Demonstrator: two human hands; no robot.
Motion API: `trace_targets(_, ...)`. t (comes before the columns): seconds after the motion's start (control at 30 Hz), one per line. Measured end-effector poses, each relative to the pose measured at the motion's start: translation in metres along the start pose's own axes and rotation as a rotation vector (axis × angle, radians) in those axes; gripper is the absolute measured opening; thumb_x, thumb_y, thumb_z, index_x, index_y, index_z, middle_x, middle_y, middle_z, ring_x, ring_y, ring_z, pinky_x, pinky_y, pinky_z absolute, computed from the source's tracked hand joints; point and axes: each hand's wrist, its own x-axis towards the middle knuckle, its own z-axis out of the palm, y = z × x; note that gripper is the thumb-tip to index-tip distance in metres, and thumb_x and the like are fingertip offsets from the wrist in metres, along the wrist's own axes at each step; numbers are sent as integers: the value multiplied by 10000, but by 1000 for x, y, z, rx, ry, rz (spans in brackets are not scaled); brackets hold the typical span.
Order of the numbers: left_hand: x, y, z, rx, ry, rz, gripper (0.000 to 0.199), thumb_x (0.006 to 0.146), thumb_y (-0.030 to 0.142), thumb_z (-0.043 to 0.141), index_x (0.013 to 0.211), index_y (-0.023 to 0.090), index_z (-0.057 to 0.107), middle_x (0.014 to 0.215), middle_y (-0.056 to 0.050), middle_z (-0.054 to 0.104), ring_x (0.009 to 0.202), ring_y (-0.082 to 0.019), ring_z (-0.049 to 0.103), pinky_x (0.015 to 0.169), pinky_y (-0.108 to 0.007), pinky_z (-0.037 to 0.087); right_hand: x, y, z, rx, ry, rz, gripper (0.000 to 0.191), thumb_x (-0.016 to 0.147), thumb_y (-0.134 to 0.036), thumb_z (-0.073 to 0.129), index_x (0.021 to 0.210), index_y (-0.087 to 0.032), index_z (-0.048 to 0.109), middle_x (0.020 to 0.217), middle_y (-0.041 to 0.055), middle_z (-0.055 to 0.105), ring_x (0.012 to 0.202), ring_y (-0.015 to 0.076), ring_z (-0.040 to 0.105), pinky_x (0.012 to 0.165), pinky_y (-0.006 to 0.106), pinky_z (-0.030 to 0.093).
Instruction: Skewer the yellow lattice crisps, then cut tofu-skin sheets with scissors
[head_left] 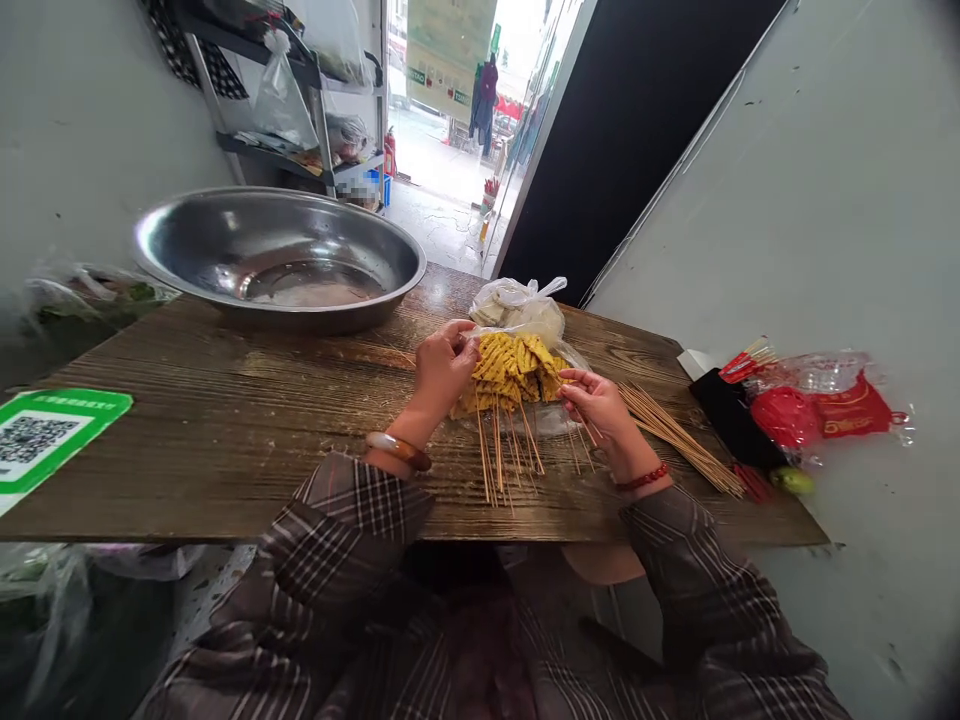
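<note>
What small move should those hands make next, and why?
Perhaps the right hand should nudge the yellow skewered food straighter: its fingers are at the pile's right edge, and the sticks poking out fan unevenly towards the person.

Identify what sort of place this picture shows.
Probably a food shop's preparation area: yellow food pieces on thin wooden sticks, a wide silver metal basin, and a rectangular green-and-white QR-code sign on the brown wooden table.

The plaid sleeves (337, 520) are dark brown-grey, crossed by pale lines. The left wrist (414, 427) wears a smooth amber-brown bangle (399, 451) with a whitish section; the right wrist (636, 460), a red beaded bracelet (643, 480).
</note>
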Motion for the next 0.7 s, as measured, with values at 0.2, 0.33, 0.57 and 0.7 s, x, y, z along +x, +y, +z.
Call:
trace_targets(0.2, 0, 0, -1, 22, 4, 1, 263, 819, 281, 581, 1035, 160, 670, 615, -1, 673, 592, -155, 631, 616, -270, 465, -4, 0, 5, 158, 15, 42, 479, 522, -378, 799, 919, -187, 613, 632, -22, 654, 437, 67, 476, 383, 172, 308)
trace_targets(0.33, -1, 1, -1, 4, 0, -6, 261, 821, 285, 577, 1029, 157, 668, 615, 0, 670, 588, -152, 630, 617, -268, 464, -9, -3, 7, 188, 36, 43, 476, 521, -358, 814, 916, -182, 616, 630, -30, 652, 435, 59, 469, 385, 166, 308)
trace_targets(0.57, -1, -1, -1, -10, -10, -2, 257, 818, 293, 587, 1025, 162, 665, 616, 6, 664, 587, -151, 631, 611, -262, 455, -16, -13, -10, 28, 47, -129, 446, 660, -403, 733, 1021, -171, 614, 696, -23, 627, 476, 71, 472, 416, 189, 313)
trace_targets(0.7, -1, 1, -1, -2, 3, -9, 254, 803, 279, 601, 1019, 167, 671, 618, 6, 667, 587, -151, 632, 609, -261, 454, -9, 18, -12, -341, 77, -249, 407, 768, -443, 544, 1056, -158, 582, 684, -10, 595, 516, 116, 510, 486, 240, 392)
